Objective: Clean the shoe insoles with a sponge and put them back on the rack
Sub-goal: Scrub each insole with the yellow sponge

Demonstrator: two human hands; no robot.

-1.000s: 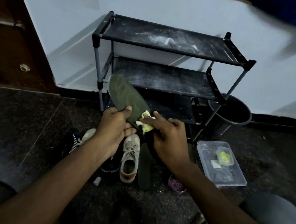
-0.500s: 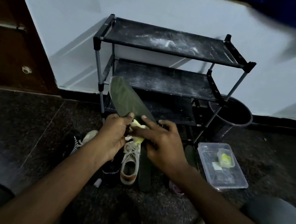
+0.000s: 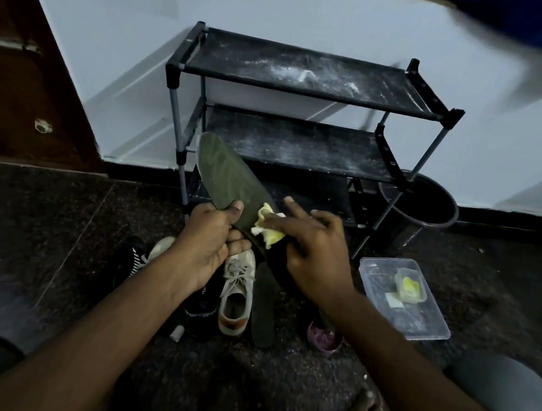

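Pointing toe up-left, the insole (image 3: pixel 228 179) is clenched by left hand (image 3: pixel 206 241); right hand (image 3: pixel 315 249) clasps sponge (image 3: pixel 268 229).

It is dim where I sit. The floor (image 3: pixel 36 226) is almost black, with one pale glare at its far left edge. The wall (image 3: pixel 288 7) takes most of the light and carries long slanting shadows left of the rack (image 3: pixel 312 93) (white dust on its top shelf catches some too). The sponge (image 3: pixel 268 227) my right hand (image 3: pixel 312 248) holds is the brightest spot; the insole (image 3: pixel 228 179) gripped in my left hand (image 3: pixel 206 238) reads dull. Grain everywhere; the top right corner is smeared, and lines bow toward the edges.
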